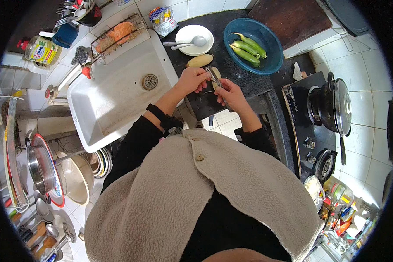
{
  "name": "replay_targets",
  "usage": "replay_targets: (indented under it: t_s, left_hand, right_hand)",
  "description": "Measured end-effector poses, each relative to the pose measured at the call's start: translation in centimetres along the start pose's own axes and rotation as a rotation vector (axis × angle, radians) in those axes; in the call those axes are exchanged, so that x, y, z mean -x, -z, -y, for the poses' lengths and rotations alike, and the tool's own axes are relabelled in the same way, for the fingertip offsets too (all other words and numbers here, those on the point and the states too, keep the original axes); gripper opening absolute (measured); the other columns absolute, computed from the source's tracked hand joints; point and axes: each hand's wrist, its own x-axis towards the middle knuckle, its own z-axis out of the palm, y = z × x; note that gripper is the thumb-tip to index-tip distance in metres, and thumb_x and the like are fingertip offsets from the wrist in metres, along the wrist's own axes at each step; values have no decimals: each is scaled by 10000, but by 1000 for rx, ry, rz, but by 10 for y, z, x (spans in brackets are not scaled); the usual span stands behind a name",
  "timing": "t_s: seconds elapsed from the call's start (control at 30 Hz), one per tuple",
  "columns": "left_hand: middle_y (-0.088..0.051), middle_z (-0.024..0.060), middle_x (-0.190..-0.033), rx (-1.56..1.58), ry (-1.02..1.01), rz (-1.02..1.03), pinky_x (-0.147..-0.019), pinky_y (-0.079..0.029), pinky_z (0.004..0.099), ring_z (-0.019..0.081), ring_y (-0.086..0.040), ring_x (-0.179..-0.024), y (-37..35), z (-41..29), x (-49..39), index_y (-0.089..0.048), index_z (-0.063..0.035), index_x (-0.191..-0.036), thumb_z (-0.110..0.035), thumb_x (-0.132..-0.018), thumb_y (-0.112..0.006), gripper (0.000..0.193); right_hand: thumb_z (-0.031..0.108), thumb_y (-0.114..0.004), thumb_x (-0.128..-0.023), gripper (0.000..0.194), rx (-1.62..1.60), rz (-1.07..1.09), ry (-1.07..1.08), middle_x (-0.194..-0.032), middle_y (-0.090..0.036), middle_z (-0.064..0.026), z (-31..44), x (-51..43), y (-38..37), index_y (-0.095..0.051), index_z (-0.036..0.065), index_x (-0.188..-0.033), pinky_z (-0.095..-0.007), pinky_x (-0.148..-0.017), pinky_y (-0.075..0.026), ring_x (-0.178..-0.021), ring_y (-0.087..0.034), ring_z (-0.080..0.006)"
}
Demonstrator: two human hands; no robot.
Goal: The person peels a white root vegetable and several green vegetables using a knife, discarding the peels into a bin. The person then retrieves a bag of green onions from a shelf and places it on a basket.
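Note:
My right hand is closed around the handle of a metal vegetable peeler. At the peeler's head, the fingers of my left hand are pinched together against it. Just behind the peeler is a pale peeled vegetable, partly hidden by the tool and my fingers. Beyond my left hand, another pale peeled vegetable lies on the dark stone counter. Several green, long eggplant-like vegetables rest in a blue plastic basin at the back right.
A white bowl with two spoons stands behind the peeled vegetable. To the left is a white sink, with a wire rack holding a sponge on its rim. A lidded pan sits on the gas stove at right.

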Motion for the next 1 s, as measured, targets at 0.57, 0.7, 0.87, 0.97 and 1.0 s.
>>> replay_targets:
  t_s: [0.57, 0.7, 0.87, 0.97, 1.0]
  left_hand:
    - [-639, 158, -752, -665, -187, -940, -617, -470, 490, 391, -608, -717, 278, 36, 160, -587, -76, -882, -308, -890, -539, 237]
    - [-647, 176, -770, -987, 33, -1002, -641, -483, 498, 392, -617, -724, 317, 35, 171, -588, -66, -896, -264, -907, -482, 224]
    - [-638, 206, -771, -948, 80, -927, -645, -481, 507, 410, -611, -728, 319, 57, 151, -595, -50, -875, -245, -913, -455, 242]
    - [-630, 217, -755, -829, 7, -972, -644, -486, 496, 418, -608, -724, 324, 73, 141, -603, -36, -847, -241, -912, -461, 258]
    - [-629, 217, -749, -782, -21, -993, -645, -489, 490, 416, -610, -721, 325, 79, 137, -607, -32, -838, -235, -910, -462, 260]
  right_hand:
    - [38, -599, -798, 556, 508, 616, -107, -794, -622, -81, 76, -118, -208, -404, 18, -1317, -257, -436, -396, -544, -536, -117]
    - [60, -553, -829, 521, 446, 637, -248, -852, -648, -108, 71, -152, -270, -405, 20, -1327, -262, -429, -409, -559, -550, -127]
    - [134, -533, -859, 477, 424, 598, -316, -836, -641, -85, 52, -174, -313, -431, 55, -1318, -268, -435, -388, -618, -569, -142]
    - [155, -513, -871, 477, 339, 580, -321, -847, -646, -70, 42, -182, -324, -427, 92, -1336, -263, -451, -381, -605, -557, -131]
    - [162, -513, -875, 471, 307, 581, -344, -848, -646, -63, 39, -184, -327, -431, 102, -1336, -261, -456, -382, -601, -553, -126]
